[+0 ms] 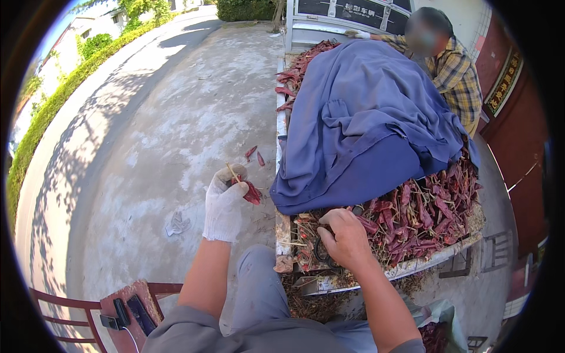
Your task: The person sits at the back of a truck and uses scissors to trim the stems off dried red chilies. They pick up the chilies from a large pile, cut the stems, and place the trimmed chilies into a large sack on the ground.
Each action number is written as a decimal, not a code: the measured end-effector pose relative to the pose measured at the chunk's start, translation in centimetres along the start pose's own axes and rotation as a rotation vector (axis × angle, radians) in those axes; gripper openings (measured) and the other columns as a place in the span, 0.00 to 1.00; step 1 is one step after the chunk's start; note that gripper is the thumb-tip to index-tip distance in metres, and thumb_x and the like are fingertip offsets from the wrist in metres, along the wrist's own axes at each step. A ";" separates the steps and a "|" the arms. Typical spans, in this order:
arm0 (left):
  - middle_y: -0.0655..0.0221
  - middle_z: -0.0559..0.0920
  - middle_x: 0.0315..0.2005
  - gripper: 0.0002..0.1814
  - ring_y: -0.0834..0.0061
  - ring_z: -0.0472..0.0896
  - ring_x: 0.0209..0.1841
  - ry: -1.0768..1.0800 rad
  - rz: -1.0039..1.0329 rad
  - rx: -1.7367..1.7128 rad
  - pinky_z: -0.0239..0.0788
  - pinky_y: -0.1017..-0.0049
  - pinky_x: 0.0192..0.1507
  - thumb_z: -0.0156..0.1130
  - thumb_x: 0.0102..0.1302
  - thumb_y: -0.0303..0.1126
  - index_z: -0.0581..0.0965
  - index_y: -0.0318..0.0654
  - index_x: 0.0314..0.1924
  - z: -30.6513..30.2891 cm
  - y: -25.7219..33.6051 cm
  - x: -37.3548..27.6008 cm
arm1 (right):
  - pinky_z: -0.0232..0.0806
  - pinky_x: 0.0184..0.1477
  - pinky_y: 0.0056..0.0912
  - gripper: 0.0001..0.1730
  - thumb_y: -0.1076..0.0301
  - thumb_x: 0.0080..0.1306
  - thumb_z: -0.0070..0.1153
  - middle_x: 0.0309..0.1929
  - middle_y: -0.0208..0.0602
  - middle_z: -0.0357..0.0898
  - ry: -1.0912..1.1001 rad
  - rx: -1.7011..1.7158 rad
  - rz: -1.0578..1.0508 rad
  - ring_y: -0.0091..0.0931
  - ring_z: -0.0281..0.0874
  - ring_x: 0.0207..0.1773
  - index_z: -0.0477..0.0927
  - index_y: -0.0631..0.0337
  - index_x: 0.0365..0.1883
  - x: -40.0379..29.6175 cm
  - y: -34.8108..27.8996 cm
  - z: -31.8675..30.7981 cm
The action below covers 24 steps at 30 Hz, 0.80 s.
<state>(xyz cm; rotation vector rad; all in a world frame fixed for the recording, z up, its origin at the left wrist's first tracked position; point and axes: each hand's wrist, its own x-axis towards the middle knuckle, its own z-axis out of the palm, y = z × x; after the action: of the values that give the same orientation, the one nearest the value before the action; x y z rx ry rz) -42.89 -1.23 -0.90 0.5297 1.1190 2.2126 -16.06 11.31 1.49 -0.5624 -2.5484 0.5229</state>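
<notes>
My left hand (225, 200), in a white knitted glove, pinches dried red chili peppers (252, 194) by a pale stem, to the left of the truck bed. My right hand (346, 236) is bare and reaches over the near left corner of the bed. Its fingers are curled over the heap of dried chilies (410, 216), and their tips are partly hidden, so a hold cannot be made out. Just below them lies a black looped thing (318, 250), perhaps a scissors handle. A blue cloth (366, 119) drapes over most of the heap.
Across the bed a person (459, 84) in a plaid shirt rests a gloved hand on the cab guard. Two chilies (260, 159) and a glove (178, 223) lie on the concrete. A bench with a phone (141, 314) stands lower left; a plastic bag (448, 315) sits lower right.
</notes>
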 end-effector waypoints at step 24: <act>0.57 0.89 0.57 0.14 0.60 0.87 0.59 -0.929 0.187 0.634 0.78 0.62 0.63 0.69 0.65 0.20 0.90 0.32 0.50 9.5 0.1 -17.4 | 0.75 0.43 0.41 0.14 0.62 0.79 0.64 0.37 0.37 0.83 -0.230 0.756 0.266 0.31 0.82 0.38 0.84 0.66 0.50 -14.0 -5.9 -6.6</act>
<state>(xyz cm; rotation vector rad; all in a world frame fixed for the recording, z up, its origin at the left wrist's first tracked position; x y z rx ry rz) -24.45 -7.30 3.16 1.7521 1.2079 1.3607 -3.08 1.40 4.47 -0.5677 -2.2244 1.6241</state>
